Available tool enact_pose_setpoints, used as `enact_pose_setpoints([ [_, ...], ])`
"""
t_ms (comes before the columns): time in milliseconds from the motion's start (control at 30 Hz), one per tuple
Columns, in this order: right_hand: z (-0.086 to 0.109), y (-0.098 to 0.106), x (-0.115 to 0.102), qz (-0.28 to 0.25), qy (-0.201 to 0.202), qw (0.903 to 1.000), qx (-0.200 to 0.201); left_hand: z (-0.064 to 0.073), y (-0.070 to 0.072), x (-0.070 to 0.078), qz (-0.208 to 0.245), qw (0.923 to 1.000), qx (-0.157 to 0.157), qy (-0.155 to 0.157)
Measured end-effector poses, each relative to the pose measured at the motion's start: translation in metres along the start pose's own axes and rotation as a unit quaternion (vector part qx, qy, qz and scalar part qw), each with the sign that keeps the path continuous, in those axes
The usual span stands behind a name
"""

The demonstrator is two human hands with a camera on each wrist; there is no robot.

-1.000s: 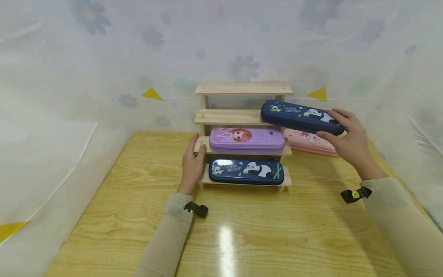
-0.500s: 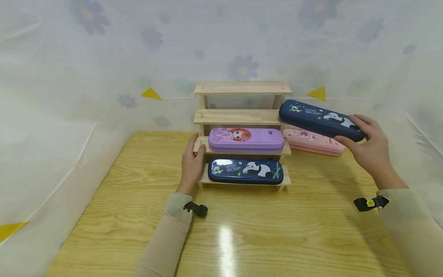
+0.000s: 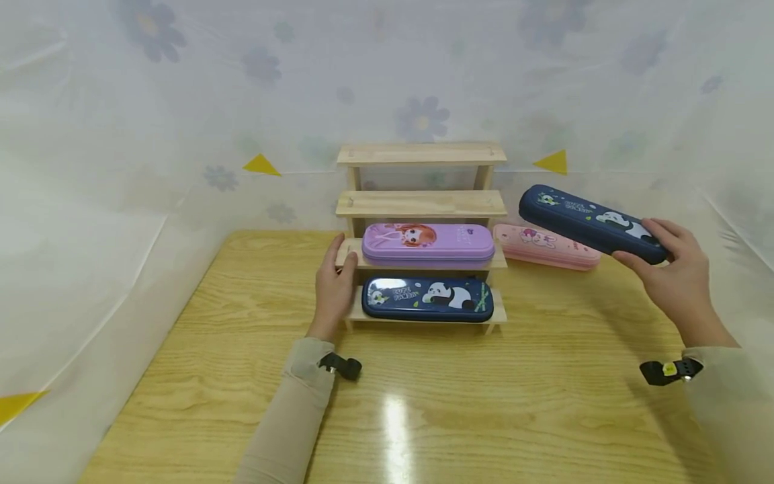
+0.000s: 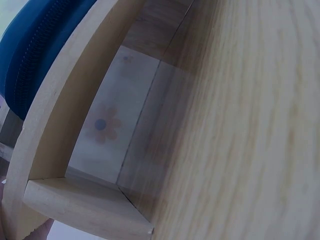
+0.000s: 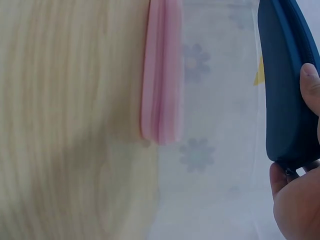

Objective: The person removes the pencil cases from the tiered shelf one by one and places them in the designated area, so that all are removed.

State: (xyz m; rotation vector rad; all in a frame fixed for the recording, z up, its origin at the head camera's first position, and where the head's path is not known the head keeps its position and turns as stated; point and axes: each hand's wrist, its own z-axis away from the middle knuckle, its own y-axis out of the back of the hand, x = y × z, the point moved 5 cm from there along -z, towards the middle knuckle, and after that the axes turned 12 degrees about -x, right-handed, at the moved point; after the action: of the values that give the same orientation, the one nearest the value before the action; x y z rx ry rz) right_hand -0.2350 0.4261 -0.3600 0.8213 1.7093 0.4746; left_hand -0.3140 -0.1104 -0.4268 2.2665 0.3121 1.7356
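Note:
My right hand [image 3: 680, 282] grips the right end of a navy panda pencil case [image 3: 592, 222], raised and tilted to the right of the stepped wooden rack [image 3: 420, 203]. In the right wrist view, the thumb lies along the zipped side of this case [image 5: 287, 95]. At the rack's left end, my left hand [image 3: 334, 289] holds the second board from the bottom between thumb and fingers. A purple pencil case [image 3: 450, 243] with a girl picture lies on that board. On the lowest board rests another navy panda pencil case [image 3: 399, 308].
Behind and right of the rack, a pink rabbit pencil case [image 3: 544, 247] lies on the wooden table [image 3: 423, 390]. Nothing lies on the rack's top two boards. A pale flower-print sheet [image 3: 290, 101] with yellow triangles encloses the back and sides.
My right hand has carried the navy panda pencil case rightward and slightly down, away from the rack, uncovering the pink case. The left hand stays at the rack's left end.

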Motion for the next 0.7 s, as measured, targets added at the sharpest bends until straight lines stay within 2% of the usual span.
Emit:
enact_pose_setpoints([
  [167,0.005,-0.005,0.015,0.026,-0.022,0.9991,-0.026,0.000,0.000,0.000,0.000,1.0000,-0.001,-0.003],
  [300,0.005,-0.013,0.023,0.037,-0.022,0.9981,-0.044,0.000,0.000,0.000,0.007,1.0000,-0.002,-0.002],
  [700,0.005,-0.041,0.027,0.054,0.025,0.9931,-0.101,0.000,-0.001,-0.002,0.016,0.9999,-0.002,0.004],
])
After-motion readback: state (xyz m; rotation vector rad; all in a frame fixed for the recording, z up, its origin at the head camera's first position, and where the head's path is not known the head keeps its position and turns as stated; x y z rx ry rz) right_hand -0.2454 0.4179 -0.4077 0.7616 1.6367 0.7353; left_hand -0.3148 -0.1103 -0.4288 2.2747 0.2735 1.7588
